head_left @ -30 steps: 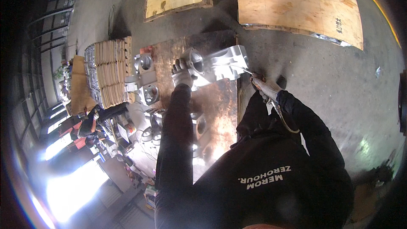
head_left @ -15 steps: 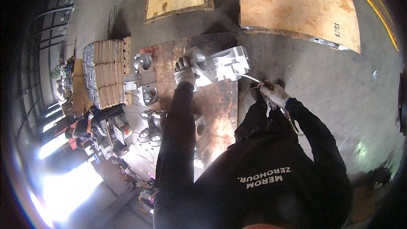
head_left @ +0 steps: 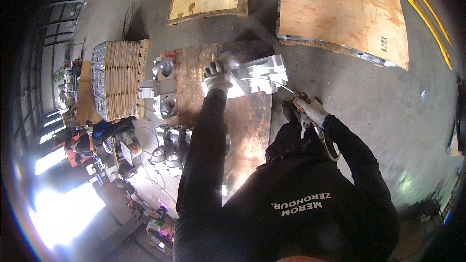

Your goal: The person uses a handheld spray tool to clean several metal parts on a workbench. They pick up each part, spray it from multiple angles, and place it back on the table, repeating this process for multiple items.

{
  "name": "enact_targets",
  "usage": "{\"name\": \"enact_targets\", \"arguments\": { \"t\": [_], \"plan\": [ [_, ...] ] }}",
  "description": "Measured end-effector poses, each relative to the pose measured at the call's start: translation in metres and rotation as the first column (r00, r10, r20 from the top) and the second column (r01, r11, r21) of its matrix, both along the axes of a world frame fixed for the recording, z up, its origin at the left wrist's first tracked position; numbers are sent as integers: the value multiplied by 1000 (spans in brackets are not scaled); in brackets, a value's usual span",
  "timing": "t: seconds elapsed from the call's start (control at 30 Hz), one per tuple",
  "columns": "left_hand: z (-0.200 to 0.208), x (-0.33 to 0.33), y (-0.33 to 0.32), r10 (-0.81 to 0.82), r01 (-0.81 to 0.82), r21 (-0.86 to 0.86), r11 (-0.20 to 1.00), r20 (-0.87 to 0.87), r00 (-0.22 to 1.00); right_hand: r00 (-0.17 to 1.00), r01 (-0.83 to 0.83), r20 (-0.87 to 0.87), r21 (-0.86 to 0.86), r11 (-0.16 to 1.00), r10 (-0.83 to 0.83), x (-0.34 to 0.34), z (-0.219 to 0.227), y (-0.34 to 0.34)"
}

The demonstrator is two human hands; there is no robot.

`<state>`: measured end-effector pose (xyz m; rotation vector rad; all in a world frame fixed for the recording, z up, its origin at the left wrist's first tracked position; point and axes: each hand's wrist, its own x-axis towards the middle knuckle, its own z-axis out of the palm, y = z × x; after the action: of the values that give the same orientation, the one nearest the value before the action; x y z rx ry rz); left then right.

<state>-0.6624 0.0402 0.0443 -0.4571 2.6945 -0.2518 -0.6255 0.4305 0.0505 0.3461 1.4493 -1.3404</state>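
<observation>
A large silvery metal casting (head_left: 264, 70) with a round bore at its left end lies on a worn, brown-stained tabletop (head_left: 247, 121). My left hand (head_left: 216, 78), in a pale glove, grips the casting's left end. In my gloved right hand (head_left: 314, 111), off the table's right edge, is an air blow gun (head_left: 300, 99). Its long thin nozzle reaches left across the casting's near side; whether the tip touches metal I cannot tell. A pale hose (head_left: 336, 155) hangs in a loop below that hand.
More castings (head_left: 165, 87) stand at the table's left edge, and dark-shadowed round parts (head_left: 170, 148) sit nearer me. Beyond them is a stack of layered sheets (head_left: 121, 80). Wood-topped pallets (head_left: 340, 9) lie ahead. Another person (head_left: 87, 143) is at the far left.
The blow gun's nozzle has moved left, from the casting's near right corner to farther across it. My left hand keeps its place on the casting. The whole view has shifted slightly.
</observation>
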Motion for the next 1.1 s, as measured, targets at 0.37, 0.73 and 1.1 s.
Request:
{"name": "enact_targets", "arguments": {
  "t": [0.37,0.73,1.1],
  "plan": [
    [2,-8,4,5,-4,-6,1000,57,998,988,43,-150,-16,999,-45,3,0,-25],
    [-2,-1,0,-49,51,-27,998,48,998,1000,23,7,5,1000,-23,8,2,-5],
    [-16,-7,-10,-38,40,-29,999,50,998,998,11,-68,18,1000,-10,20,-15,-30]
  ]
}}
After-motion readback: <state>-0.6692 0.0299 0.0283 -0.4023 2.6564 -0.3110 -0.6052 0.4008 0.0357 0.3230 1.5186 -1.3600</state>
